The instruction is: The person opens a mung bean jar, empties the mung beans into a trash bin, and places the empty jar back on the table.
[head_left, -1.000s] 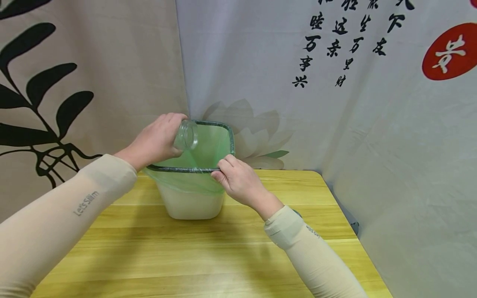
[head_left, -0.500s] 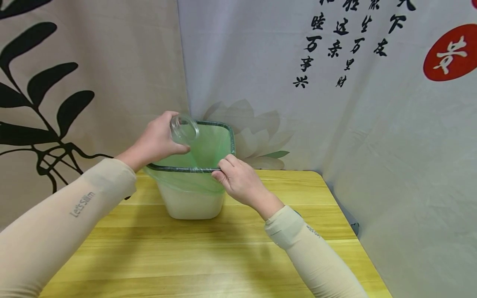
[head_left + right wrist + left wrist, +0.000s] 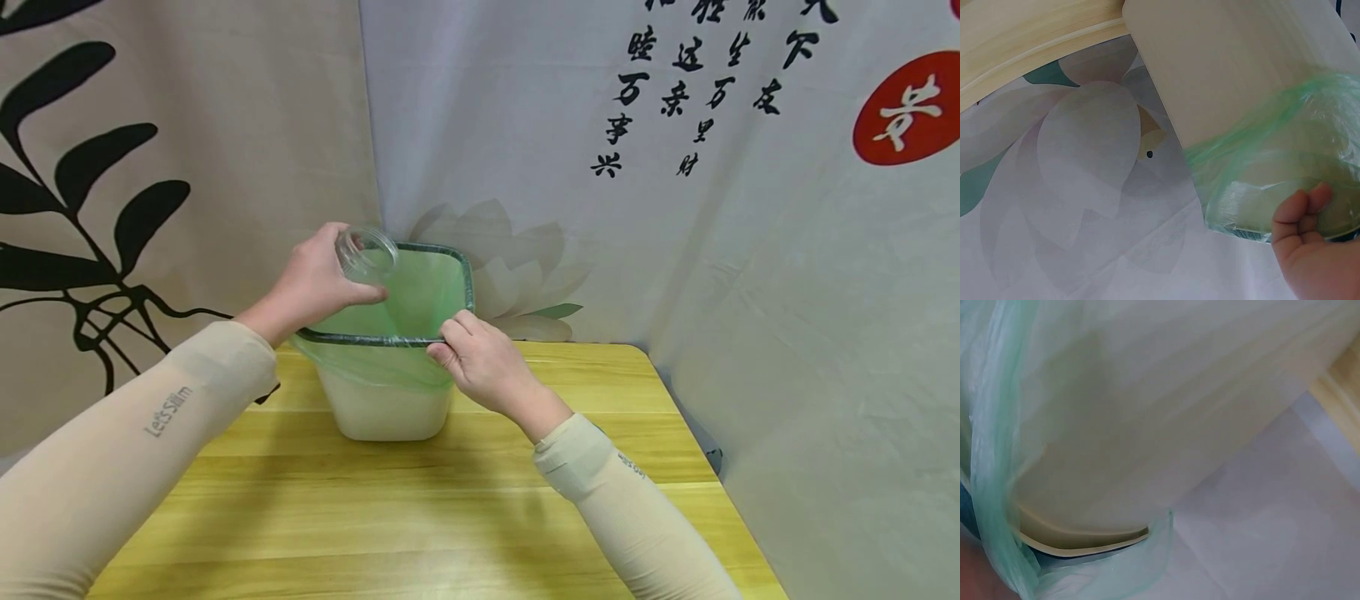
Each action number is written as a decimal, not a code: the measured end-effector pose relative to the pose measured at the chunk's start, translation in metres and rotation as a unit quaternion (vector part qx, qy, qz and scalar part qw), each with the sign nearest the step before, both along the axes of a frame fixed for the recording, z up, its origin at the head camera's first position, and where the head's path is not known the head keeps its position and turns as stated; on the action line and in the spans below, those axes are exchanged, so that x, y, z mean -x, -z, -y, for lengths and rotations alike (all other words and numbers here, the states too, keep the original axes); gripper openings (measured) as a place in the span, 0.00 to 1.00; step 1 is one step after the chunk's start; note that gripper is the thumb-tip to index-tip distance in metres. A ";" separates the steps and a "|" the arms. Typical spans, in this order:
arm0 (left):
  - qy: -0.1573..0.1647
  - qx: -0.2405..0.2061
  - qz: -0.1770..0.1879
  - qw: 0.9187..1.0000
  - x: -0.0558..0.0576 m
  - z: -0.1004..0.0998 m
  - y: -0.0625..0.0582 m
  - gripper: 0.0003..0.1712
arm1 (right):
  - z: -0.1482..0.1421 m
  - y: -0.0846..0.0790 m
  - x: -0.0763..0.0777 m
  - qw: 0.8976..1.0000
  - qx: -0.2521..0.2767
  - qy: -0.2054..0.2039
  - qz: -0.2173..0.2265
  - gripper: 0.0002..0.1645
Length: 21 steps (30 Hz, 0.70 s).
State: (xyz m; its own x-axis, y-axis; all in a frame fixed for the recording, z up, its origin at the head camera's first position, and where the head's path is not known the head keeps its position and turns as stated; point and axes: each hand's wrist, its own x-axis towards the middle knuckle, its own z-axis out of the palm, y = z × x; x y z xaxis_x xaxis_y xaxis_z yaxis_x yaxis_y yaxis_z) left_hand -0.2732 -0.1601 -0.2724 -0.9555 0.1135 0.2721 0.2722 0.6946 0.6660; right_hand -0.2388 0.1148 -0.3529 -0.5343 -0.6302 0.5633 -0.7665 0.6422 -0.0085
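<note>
In the head view my left hand (image 3: pixel 315 275) grips a clear glass jar (image 3: pixel 367 257) over the left side of a bin. The jar is tilted, its round mouth facing the camera. The pale bin (image 3: pixel 386 412) stands upright, lined with a thin green plastic bag (image 3: pixel 435 287) that folds over its dark rim (image 3: pixel 367 341). My right hand (image 3: pixel 487 358) pinches the front right part of that rim, thumb outside. In the right wrist view the right hand (image 3: pixel 1313 250) holds bag and rim together. The left wrist view has bin wall (image 3: pixel 1116 425) and bag (image 3: pixel 1000 456), no jar.
The bin stands near the back of a yellow wood-grain table (image 3: pixel 450 517). Printed cloth (image 3: pixel 487 108) hangs close behind it and along the right side. A small dark object (image 3: pixel 267 393) shows partly from under the left forearm.
My left hand has turned and shifted slightly left and up, so the jar's mouth now faces the camera instead of right. The right hand keeps its hold on the rim.
</note>
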 end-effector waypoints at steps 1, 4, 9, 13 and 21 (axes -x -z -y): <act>-0.001 -0.003 0.001 1.000 0.000 0.000 0.000 0.50 | 0.000 0.000 0.000 1.000 0.000 0.000 0.000 0.35; -0.001 -0.009 0.005 1.000 -0.001 0.000 -0.001 0.50 | 0.000 0.000 0.000 1.000 0.000 -0.001 -0.002 0.35; 0.000 -0.029 0.013 0.999 0.000 0.001 -0.001 0.52 | 0.000 0.001 0.000 1.000 0.000 -0.001 -0.004 0.35; -0.004 -0.049 0.022 0.999 -0.001 0.002 -0.002 0.55 | 0.000 0.001 0.000 1.000 0.002 -0.002 -0.003 0.35; -0.021 -0.099 0.048 0.994 -0.003 0.000 -0.004 0.59 | 0.000 0.002 0.001 1.000 0.009 -0.005 -0.006 0.35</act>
